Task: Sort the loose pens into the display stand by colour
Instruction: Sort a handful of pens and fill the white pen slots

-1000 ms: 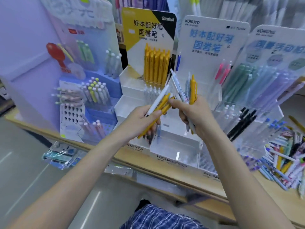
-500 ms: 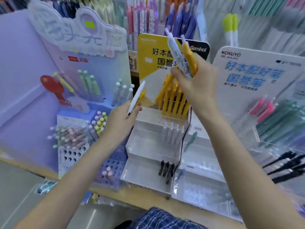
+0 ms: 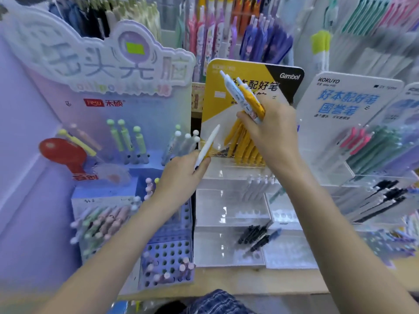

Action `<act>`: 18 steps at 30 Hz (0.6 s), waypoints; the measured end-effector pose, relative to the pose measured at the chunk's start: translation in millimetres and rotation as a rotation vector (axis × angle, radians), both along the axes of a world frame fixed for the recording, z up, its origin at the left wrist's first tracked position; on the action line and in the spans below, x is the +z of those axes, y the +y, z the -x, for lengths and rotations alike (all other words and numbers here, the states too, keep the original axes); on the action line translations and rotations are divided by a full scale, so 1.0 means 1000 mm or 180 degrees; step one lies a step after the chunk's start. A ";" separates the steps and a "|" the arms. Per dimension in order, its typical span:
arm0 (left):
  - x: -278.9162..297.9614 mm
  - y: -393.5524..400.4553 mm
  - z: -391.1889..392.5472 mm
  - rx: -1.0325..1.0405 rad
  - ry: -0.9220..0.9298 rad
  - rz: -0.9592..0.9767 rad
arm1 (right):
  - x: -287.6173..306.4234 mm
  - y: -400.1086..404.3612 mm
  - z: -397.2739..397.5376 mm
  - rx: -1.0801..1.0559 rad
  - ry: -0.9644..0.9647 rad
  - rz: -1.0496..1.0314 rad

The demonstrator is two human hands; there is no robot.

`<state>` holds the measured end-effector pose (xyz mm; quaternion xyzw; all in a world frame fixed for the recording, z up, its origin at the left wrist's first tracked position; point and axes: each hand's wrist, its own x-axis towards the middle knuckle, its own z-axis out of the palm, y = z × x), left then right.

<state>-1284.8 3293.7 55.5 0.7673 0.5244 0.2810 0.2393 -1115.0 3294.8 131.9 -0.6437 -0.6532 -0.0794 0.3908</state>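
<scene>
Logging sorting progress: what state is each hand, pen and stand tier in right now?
Left hand: grips one white plastic pen, tilted.
Right hand: grips a white-and-yellow pen bundle.
Yellow pens in top tier: racked, leaning.
Black pens in bottom tier: lying loose.
Clear acrylic stand: middle tier partly filled.

A purple display board (image 3: 95, 71) with a red paddle picture (image 3: 65, 155) stands at the wooden counter's (image 3: 260, 282) left end. Packaged pens (image 3: 226, 35) hang on the wall behind.

Bright, even light; blurred, warped edges.
</scene>
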 end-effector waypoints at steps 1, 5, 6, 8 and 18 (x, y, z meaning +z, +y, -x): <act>0.000 0.001 0.001 -0.0045 0.0005 -0.0020 | -0.001 -0.002 0.002 -0.0058 -0.0017 0.0027; -0.001 0.003 0.007 -0.0199 -0.0110 0.0021 | -0.002 -0.001 0.015 -0.0367 -0.0191 0.0448; 0.000 0.002 0.007 -0.0241 -0.0129 0.0008 | -0.003 0.004 0.019 -0.0483 -0.0247 0.0601; 0.000 0.001 0.007 -0.0302 -0.0157 -0.0016 | -0.002 0.014 0.026 -0.0712 -0.0452 0.0792; 0.001 0.008 0.010 -0.0356 -0.0408 0.0131 | 0.002 0.021 0.036 -0.1018 -0.0614 0.1187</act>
